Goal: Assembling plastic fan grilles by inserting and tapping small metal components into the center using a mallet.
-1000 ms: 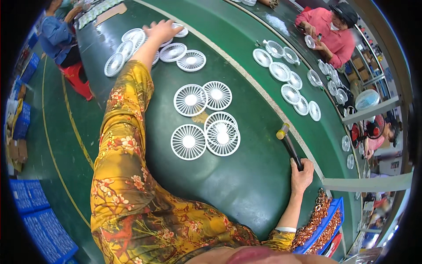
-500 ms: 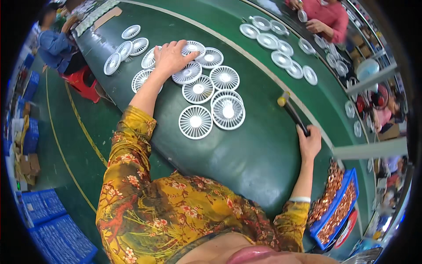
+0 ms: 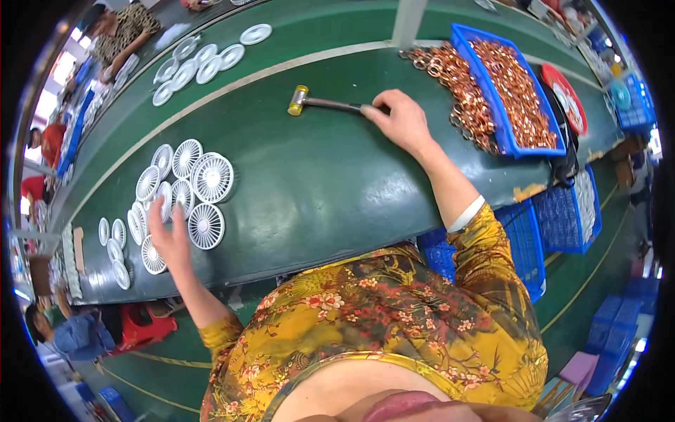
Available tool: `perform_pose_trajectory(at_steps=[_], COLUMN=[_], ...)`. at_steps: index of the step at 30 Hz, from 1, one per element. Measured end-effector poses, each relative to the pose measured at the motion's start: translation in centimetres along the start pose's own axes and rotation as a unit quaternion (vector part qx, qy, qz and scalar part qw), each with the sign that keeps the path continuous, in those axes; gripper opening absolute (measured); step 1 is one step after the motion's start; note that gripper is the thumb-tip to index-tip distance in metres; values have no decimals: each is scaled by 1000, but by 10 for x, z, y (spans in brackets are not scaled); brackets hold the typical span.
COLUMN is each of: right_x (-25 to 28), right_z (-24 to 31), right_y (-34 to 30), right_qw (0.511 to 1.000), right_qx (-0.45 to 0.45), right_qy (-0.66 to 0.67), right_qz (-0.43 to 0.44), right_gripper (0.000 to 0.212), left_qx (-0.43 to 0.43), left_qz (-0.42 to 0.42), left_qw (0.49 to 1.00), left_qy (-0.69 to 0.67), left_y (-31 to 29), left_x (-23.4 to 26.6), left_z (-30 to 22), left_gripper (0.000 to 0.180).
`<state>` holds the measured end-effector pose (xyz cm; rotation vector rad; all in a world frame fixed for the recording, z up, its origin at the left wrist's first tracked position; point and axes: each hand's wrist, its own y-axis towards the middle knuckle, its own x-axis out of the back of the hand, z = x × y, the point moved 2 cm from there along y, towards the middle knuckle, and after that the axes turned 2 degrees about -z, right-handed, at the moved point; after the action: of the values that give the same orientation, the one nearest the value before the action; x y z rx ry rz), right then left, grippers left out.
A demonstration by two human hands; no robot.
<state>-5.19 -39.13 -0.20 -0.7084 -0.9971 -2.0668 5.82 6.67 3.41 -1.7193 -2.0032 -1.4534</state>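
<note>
My left hand (image 3: pixel 171 243) reaches over a cluster of white round plastic grilles with radial slats, its thumb and fingers apart. Its fingertips overlap one grille (image 3: pixel 181 195); whether they touch it I cannot tell. Several more lie around it, such as the grille (image 3: pixel 206 226) just right of the hand and the grille (image 3: pixel 212 177) farther back. On the right side of the table, my right hand (image 3: pixel 404 123) is closed on the handle end of a small hammer (image 3: pixel 330 104). The hammer's yellow-faced head points left.
Copper-coloured rings fill a blue bin (image 3: pixel 519 151) at the right, with a loose heap of rings (image 3: pixel 446 77) beside it. A red round object (image 3: pixel 564 98) stands beyond. More white round parts (image 3: pixel 207 68) lie across the pale table strip. A co-worker (image 3: pixel 125 32) sits at far left.
The view has swung to the right, bringing the blue bin to the far side of the table. My left hand has drawn nearer from the grilles' far side; the right still holds the hammer.
</note>
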Motion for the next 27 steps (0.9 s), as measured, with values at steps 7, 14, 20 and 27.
perform_pose_trajectory(at_steps=[7, 14, 20, 27], right_x=[14, 2, 9, 15], right_z=[-68, -67, -60, -67], right_y=[53, 56, 46, 45], right_qw=[978, 980, 989, 975], right_qx=[-98, -96, -97, -71], right_qy=[-151, -169, -115, -208], right_qz=[-108, -28, -3, -2], right_gripper=[43, 36, 34, 32], left_qx=[-41, -61, -97, -139], left_qz=[117, 62, 28, 102], left_qw=[980, 981, 989, 977], left_qy=[158, 171, 105, 123], left_y=[-59, -64, -63, -64], left_x=[-52, -60, -67, -74], left_z=[-42, -37, -46, -68], left_gripper=[64, 46, 45, 50])
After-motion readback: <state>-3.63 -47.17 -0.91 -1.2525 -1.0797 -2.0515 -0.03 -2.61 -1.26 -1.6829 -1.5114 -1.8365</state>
